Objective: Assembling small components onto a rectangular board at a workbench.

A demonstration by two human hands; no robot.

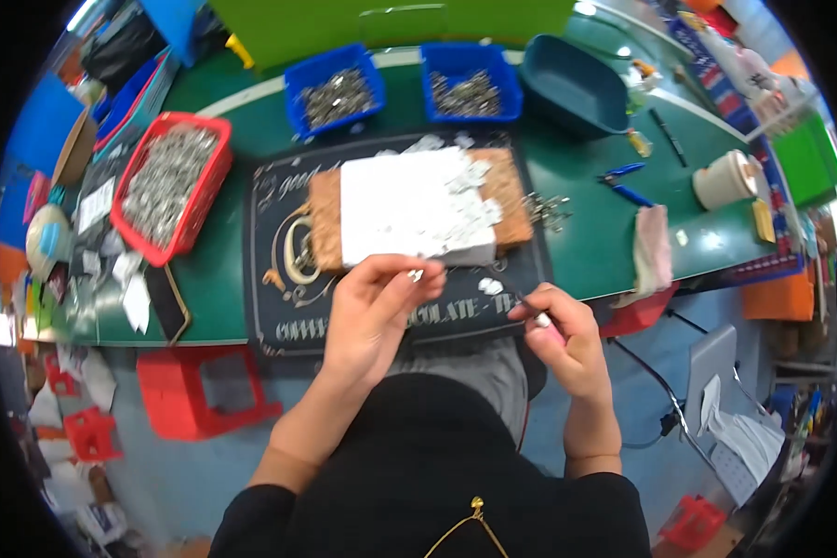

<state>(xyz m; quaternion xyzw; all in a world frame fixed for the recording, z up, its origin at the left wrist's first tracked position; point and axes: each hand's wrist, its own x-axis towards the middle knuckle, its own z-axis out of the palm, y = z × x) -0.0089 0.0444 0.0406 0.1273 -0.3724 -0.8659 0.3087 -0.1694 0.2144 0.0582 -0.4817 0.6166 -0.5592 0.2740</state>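
Observation:
My left hand (374, 312) is pinched on a small shiny metal piece (416, 275), just in front of a white block (395, 209). My right hand (572, 339) grips a thin dark tool, perhaps tweezers (523, 299), its tip pointing toward the block. A small white bit (542, 320) shows at the right fingers; what it is I cannot make out. The white block lies on a brown board (511, 191), with many small white pieces (474, 209) scattered over its right side. A white clump (490, 285) rests on the black printed mat (279, 321) between my hands.
Small metal parts fill a red basket (221, 172) at left and two blue bins (298, 116) (426, 93) at the back. Beside them stands a dark green tub (577, 84). Blue-handled pliers (631, 191), a pink cloth (653, 249) and a white cup (721, 181) are at right.

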